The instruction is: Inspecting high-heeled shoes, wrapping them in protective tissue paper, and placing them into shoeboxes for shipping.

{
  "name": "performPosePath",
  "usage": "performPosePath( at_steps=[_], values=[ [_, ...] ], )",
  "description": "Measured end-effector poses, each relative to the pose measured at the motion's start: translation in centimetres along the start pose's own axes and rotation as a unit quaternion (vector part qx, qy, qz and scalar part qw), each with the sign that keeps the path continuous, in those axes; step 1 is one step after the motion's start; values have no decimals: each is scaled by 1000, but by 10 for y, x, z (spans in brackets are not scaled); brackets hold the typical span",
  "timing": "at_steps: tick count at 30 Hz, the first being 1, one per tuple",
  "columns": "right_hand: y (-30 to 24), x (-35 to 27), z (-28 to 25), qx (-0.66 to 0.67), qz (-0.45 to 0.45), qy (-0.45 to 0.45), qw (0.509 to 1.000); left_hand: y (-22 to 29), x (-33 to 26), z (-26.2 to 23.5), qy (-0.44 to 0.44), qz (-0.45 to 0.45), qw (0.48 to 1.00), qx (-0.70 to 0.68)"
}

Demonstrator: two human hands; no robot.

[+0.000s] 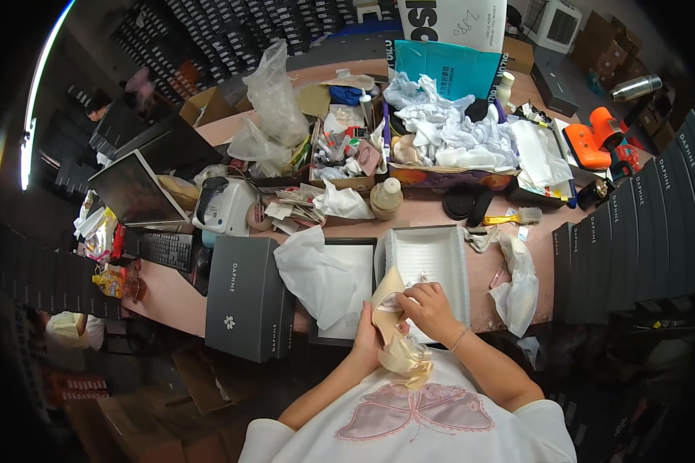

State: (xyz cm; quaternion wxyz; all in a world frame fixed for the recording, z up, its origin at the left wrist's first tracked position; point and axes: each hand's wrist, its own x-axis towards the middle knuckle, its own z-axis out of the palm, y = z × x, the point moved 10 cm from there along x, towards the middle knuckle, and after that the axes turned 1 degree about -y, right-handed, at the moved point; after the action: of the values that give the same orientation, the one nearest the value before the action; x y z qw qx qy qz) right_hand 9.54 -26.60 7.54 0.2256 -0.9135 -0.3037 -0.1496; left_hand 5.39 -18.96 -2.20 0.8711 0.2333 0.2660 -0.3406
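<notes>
left hand [369,337] wrapped round 1 cream shoe [398,353] at near edge of white-lined open box [446,258]. right hand [431,312] curled at shoe's opening, can't tell if gripping. dark box [243,297] on left

A pink table [168,297] bears a grey box [243,297], keyboard [164,249] and brush [502,219].

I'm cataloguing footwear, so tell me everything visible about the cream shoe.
The cream shoe looks satiny, with a pale lining, a sparkly ornament and bow-like golden fabric at its lower end. It is tilted before the white shirt, the left hand gripping its side, fingers of the right hand at its opening. Shirt contact is unclear.
</notes>
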Motion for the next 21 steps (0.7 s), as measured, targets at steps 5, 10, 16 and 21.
performPosePath(
  at_steps=[5,10,16,21],
  values=[
    [9,-6,10,90,106,-16,990,-1,-2,1,18,30,999,-11],
    [15,-2,7,242,227,-9,943,-4,-7,11,-38,60,997,6],
    [1,-14,-25,247,222,0,943,-2,-7,10,11,75,996,49],
    [6,-15,2,243,216,-91,941,-8,-3,-6,27,89,992,87]
  ],
)
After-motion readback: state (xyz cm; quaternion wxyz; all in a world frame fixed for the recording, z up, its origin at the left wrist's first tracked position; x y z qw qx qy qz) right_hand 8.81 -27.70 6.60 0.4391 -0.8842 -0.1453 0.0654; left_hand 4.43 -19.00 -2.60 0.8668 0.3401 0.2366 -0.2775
